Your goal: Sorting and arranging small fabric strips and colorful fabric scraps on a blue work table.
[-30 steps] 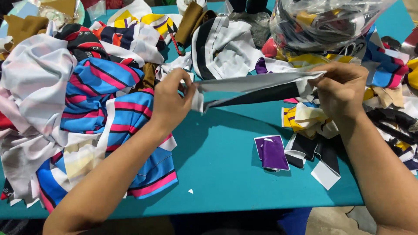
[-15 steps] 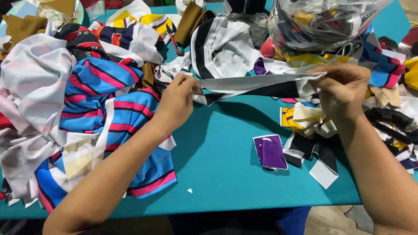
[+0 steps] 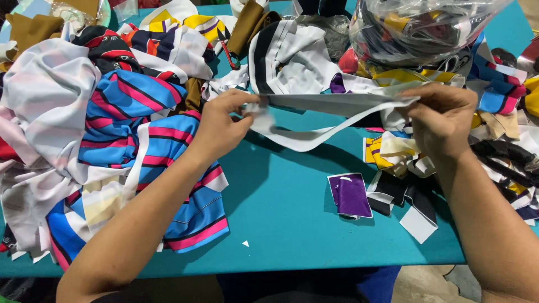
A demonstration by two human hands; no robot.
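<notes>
I hold a long grey-and-white fabric strip [image 3: 331, 104] stretched level above the teal table [image 3: 281, 213]. My left hand [image 3: 222, 126] pinches its left end. At the strip's right end my right hand [image 3: 441, 118] grips it. A white edge of the strip sags in a curve below the taut part. Just behind the strip lies a black-and-white cloth piece [image 3: 286, 56].
A heap of blue, pink and white striped fabric [image 3: 123, 129] covers the left of the table. A clear plastic bag of scraps [image 3: 415, 28] sits at the back right. Small cut pieces lie at right, among them a purple one [image 3: 351, 193] and yellow ones [image 3: 382, 151].
The strip has been turned and pulled flatter, and its dark side no longer shows. A white edge now hangs loose beneath it. Both hands stay at its ends.
</notes>
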